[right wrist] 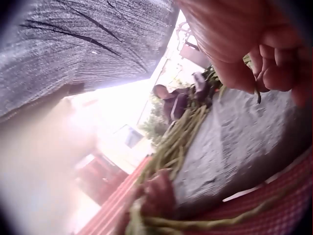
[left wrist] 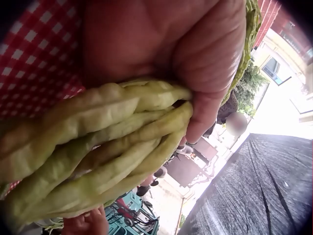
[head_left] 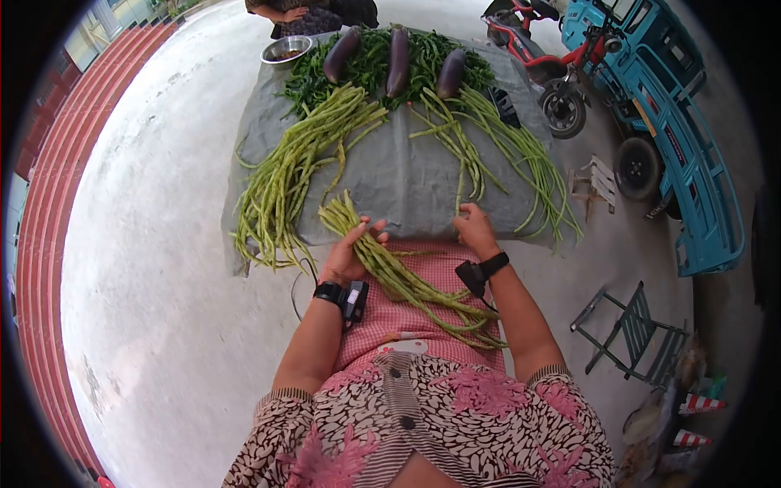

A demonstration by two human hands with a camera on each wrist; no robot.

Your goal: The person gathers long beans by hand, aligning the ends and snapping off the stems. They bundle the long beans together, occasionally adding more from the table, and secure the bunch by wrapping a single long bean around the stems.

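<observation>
My left hand (head_left: 348,259) grips a bundle of long green beans (head_left: 390,272) that hangs over the checked apron; the left wrist view shows the thumb and palm (left wrist: 161,44) round the thick pods (left wrist: 112,142). At the table's front edge, my right hand (head_left: 476,229) pinches the end of a thin bean (head_left: 460,189); in the right wrist view a short bean tip (right wrist: 258,96) sticks out between the fingers of that hand (right wrist: 244,49). A large pile of beans (head_left: 285,179) lies at the left of the table, with smaller groups of beans (head_left: 455,138) at the right.
Three eggplants (head_left: 398,61) lie on leafy greens (head_left: 370,69) at the table's (head_left: 399,179) far side, near a metal bowl (head_left: 286,50). A person (head_left: 297,15) is beyond. To the right stand a red scooter (head_left: 545,65), a blue cart (head_left: 675,146) and a folding stool (head_left: 634,333).
</observation>
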